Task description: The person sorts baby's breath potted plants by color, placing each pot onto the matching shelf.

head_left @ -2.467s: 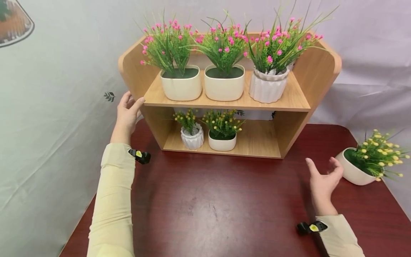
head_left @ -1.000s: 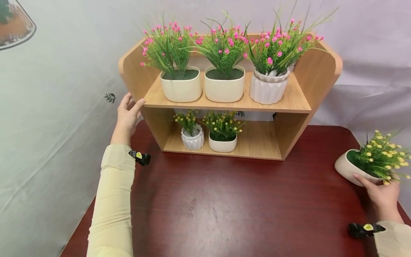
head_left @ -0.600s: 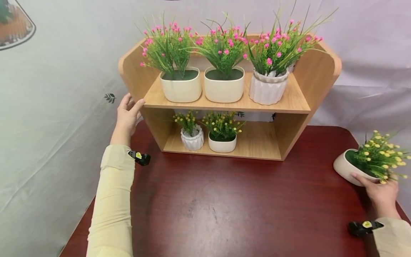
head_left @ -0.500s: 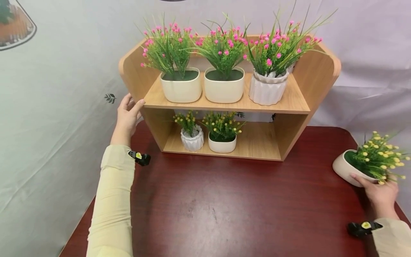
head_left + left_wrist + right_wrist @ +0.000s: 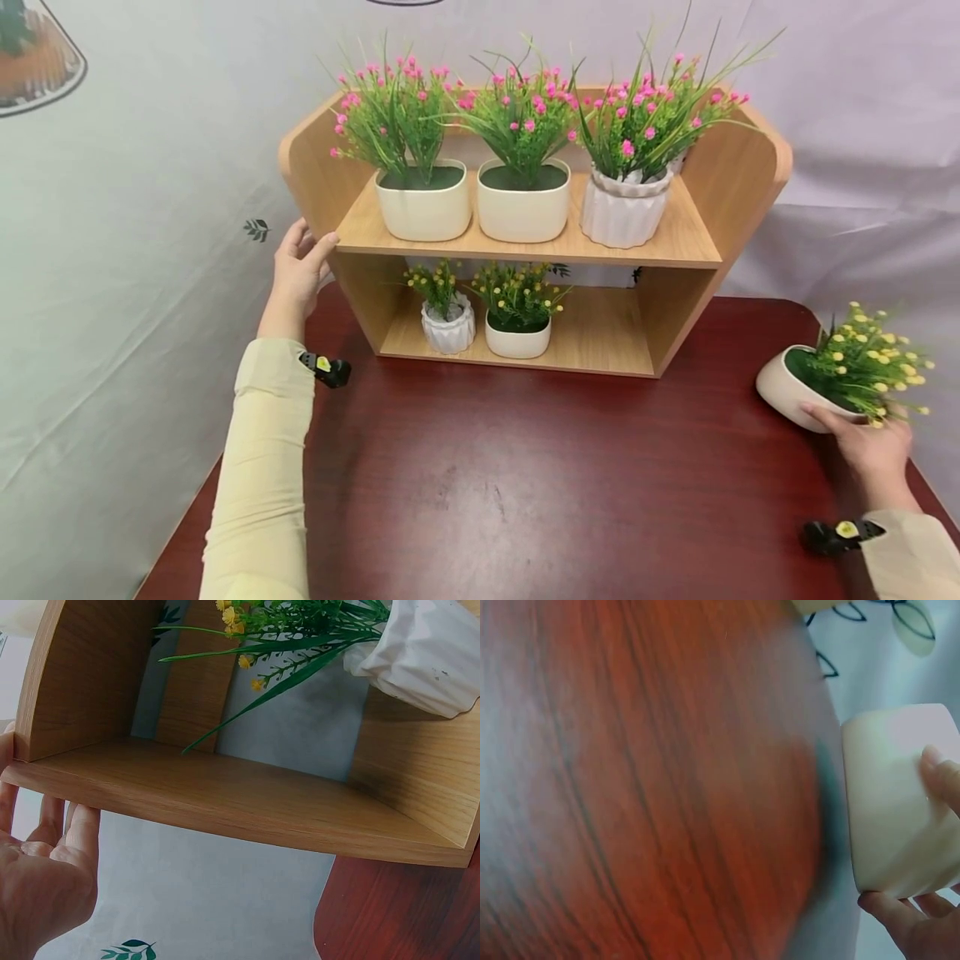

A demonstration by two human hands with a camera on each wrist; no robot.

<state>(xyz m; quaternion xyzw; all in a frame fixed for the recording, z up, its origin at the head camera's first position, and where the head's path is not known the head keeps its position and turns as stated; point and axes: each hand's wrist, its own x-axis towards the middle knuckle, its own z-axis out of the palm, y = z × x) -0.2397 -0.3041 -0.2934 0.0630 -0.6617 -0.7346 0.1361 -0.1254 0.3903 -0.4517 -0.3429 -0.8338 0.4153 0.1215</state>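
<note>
At the right end of the table, my right hand (image 5: 877, 454) grips a cream oval flowerpot (image 5: 795, 396) with yellow artificial flowers. The pot tilts to the right; in the right wrist view, thumb and fingers hold its pale wall (image 5: 892, 802). My left hand (image 5: 296, 271) holds the left side panel of a two-tier wooden shelf (image 5: 525, 250), thumb at the front edge, other fingers on the outer face. On the lower tier stand a white ribbed pot (image 5: 448, 329) and a cream oval pot (image 5: 517, 340), both with yellow flowers.
The upper tier carries two cream pots, left (image 5: 423, 212) and middle (image 5: 522, 212), and a white ribbed pot (image 5: 625, 212), all with pink flowers. A dark red table (image 5: 525, 475) lies under the shelf. Pale cloth (image 5: 150, 292) hangs behind and at the left.
My right hand has reached right, taken hold of the yellow-flowered pot, and just shifted it slightly left. My left hand has stayed on the shelf panel.
</note>
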